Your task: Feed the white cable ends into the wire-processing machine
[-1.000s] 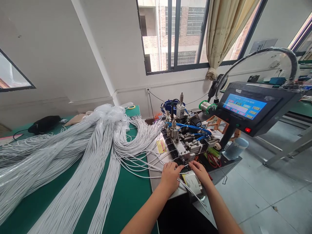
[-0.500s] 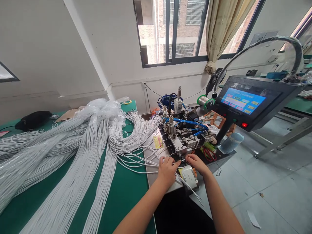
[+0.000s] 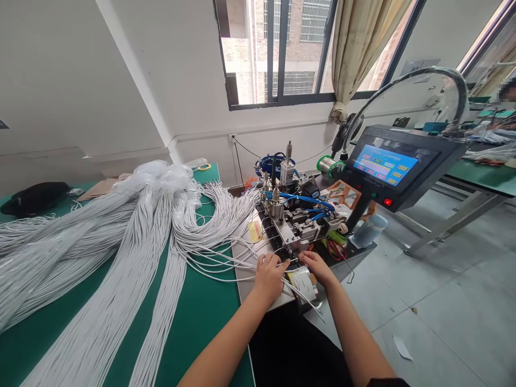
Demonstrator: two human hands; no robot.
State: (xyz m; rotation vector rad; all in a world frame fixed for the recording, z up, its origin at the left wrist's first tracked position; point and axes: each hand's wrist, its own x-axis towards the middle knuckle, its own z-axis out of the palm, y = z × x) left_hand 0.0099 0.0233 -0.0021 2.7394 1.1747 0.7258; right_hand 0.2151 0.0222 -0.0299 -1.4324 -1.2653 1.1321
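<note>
At the front of a bench machine with metal cylinders and blue air tubes (image 3: 288,228), my two hands work close together. My left hand (image 3: 270,275) is closed on a thin white cable, its index finger reaching toward the machine's front. Opposite it, my right hand (image 3: 317,267) pinches at the same cable's end; the fingertips hide the exact end. More loose white cables (image 3: 304,300) pass under my left hand and stick out past the table edge. Just below my fingers sits a rounded metal part with a pale label (image 3: 304,283).
Large bundles of white cables (image 3: 113,269), partly wrapped in plastic, cover the green table (image 3: 201,322) on my left. A control screen (image 3: 385,166) stands at right, beside a solder wire spool (image 3: 329,166). A clear plastic container (image 3: 368,230) is behind the machine's right end. Another person is partly visible far right.
The view has turned slightly right, so everything sits further left. Both hands stay at the machine's front in nearly the same pose.
</note>
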